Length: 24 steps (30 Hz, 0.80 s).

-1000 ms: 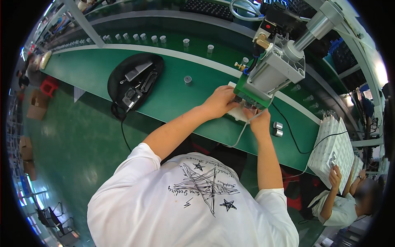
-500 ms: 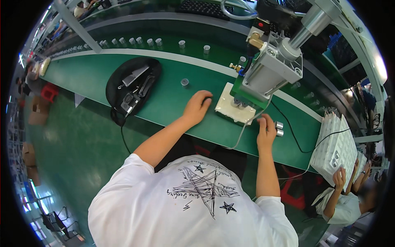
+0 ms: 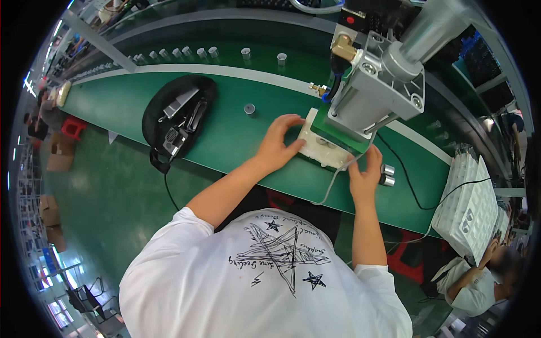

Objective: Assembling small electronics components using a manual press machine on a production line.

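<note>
My left hand (image 3: 277, 147) is at the left side of a cream-coloured block (image 3: 324, 153), thumb and fingers apart, its fingertips at the block's edge. At the block's right corner is my right hand (image 3: 365, 170), also with thumb and fingers apart. Over the block stands a metal pneumatic press (image 3: 366, 104) with a green plate (image 3: 341, 134) beneath its cylinder. The plate hides the block's far part and most of whatever lies under it. Just right of my right hand, two small silver cylinders (image 3: 387, 175) lie on the green bench.
A black case (image 3: 179, 115) with metal parts and a small cup-like part (image 3: 249, 110) are on the bench to the left. Several similar cups line the conveyor (image 3: 253, 42) behind. Stacked white trays (image 3: 465, 205) stand at right, near another person (image 3: 473, 287). A thin cable (image 3: 333, 183) crosses the front.
My left hand has moved right to the block's edge, and my right hand has come in against its right corner. The green plate now covers more of the block.
</note>
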### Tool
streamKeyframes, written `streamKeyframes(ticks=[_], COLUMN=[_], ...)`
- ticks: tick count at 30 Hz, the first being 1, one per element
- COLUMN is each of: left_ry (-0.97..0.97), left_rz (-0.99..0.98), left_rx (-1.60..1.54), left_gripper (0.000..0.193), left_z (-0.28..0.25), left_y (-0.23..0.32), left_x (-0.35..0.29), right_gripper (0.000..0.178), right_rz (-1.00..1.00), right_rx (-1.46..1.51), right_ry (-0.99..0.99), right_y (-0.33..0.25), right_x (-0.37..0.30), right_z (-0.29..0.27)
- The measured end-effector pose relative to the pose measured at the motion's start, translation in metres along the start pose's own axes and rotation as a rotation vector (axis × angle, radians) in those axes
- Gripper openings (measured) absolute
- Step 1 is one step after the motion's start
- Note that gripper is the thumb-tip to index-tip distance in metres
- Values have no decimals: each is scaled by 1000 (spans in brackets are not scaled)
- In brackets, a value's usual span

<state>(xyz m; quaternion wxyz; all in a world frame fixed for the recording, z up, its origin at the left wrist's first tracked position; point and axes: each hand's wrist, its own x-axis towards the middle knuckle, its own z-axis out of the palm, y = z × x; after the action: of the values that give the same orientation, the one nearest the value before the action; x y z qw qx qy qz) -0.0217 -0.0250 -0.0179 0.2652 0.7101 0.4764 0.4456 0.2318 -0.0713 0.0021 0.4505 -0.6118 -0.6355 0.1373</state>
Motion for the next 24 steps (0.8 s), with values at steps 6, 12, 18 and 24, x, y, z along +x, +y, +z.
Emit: streamKeyframes(ticks=[6, 12, 18, 24], left_ry=[-229, 91, 2, -257], left_rz=[-7, -35, 328, -187], left_rx=[-160, -99, 387, 198], left_gripper=[62, 30, 28, 40], left_z=[20, 9, 40, 41], left_y=[8, -21, -160, -151], left_x=[29, 82, 198, 215], right_gripper=[55, 43, 28, 41], right_rz=[164, 232, -52, -69], right_rx=[239, 459, 102, -265], right_ry=[-183, -78, -93, -320], right_y=[11, 52, 145, 112], right_x=[18, 80, 202, 201], right_z=[43, 11, 73, 69])
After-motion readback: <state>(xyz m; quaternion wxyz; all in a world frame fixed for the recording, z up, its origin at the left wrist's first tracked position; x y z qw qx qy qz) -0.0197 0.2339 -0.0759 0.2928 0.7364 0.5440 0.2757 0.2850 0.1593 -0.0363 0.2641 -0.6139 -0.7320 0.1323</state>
